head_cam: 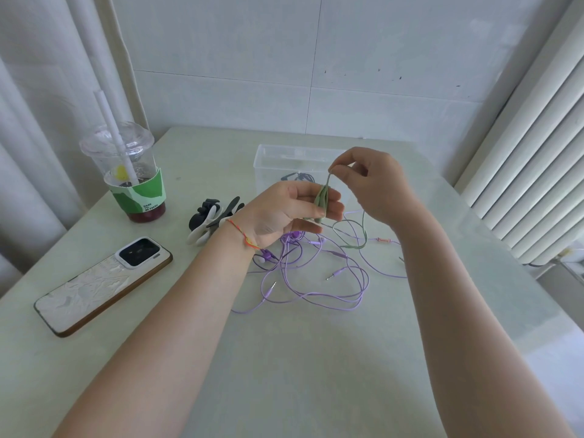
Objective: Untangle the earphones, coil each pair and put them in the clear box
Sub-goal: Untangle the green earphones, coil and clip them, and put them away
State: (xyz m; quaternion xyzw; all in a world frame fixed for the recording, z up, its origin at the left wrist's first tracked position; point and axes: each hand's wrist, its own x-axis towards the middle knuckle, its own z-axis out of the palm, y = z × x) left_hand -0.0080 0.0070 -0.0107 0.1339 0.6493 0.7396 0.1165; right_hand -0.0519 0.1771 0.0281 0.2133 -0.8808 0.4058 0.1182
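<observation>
Green earphones (322, 199) sit coiled around the left hand (284, 213) at frame centre, palm up, while the right hand (368, 184) pinches their cord above. Two purple pairs (316, 273) lie tangled below on the table (284, 358); one clear box (271, 165) stands behind.

Green earphones (322, 197) half-coiled; purple earphones (316, 279) tangled.

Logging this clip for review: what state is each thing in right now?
Left hand: holds the green coil.
Right hand: pinches the green cord above the coil.
Green earphones: partly coiled, tail trailing to the table.
Purple earphones: tangled, loose on the table.
Box: open, dark earphones inside.
Cup: lidded, straw in.
Phone: face down.
Hair clips: lying on the table.
</observation>
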